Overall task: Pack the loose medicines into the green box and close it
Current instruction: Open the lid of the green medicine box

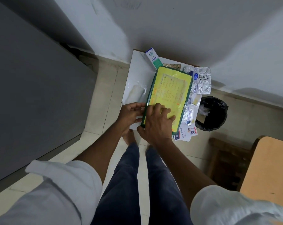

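Surface: white surface (137, 65) in a corner, bin (212, 114) beside.
Green box (168, 95): lid on.
Hands: left hand (131, 114) fingers pinching lid edge; right hand (157, 124) fingers spread on lid.
Left: blister strips (200, 82), carton (153, 58) still loose; packing not begun.

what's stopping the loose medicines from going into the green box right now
The green box has its yellow lid on, with both hands at its near end: the left hand on the edge, the right hand on top. The blister strips lie outside, to its right.

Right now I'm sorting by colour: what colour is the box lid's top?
Yellow with a dark green rim, handwriting on it; head view.
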